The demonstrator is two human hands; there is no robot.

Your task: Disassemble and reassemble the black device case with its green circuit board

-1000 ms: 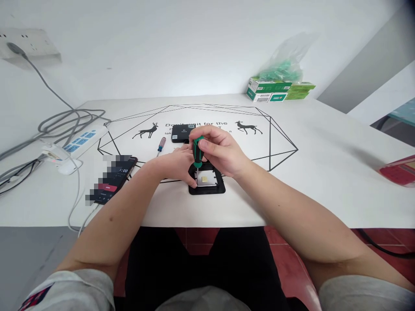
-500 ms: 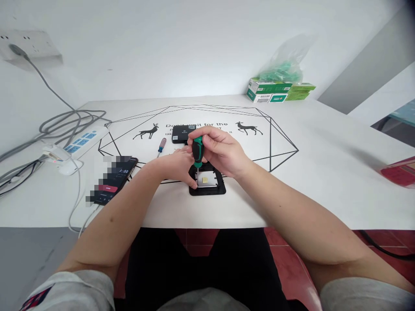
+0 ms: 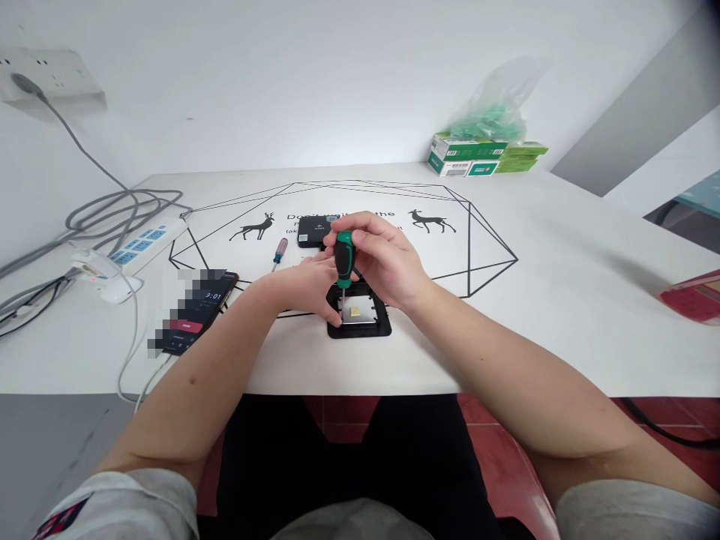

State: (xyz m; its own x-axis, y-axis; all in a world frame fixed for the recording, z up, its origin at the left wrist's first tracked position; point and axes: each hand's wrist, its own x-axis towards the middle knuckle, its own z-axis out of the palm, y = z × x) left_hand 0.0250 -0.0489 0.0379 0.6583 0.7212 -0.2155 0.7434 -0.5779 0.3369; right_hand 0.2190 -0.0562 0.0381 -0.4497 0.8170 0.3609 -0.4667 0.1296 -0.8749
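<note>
A small black square device [image 3: 360, 324] with a metal plate and a yellow chip lies near the table's front edge. My right hand [image 3: 385, 259] is closed round a green-handled screwdriver [image 3: 343, 259], held upright with its tip down on the plate's left side. My left hand [image 3: 307, 283] rests on the table against the device's left edge, fingers curled on it beside the screwdriver's shaft.
A black lid or box [image 3: 313, 229] lies just behind my hands. A second screwdriver [image 3: 278, 252] with a red and blue handle and a phone [image 3: 196, 310] lie to the left. Further left are a power strip [image 3: 140, 246] and cables. Green boxes [image 3: 478, 156] stand at the back right.
My right hand has shifted its fingers slightly on the green handle, which has turned a little. The phone's timer has advanced. My left hand stays put.
</note>
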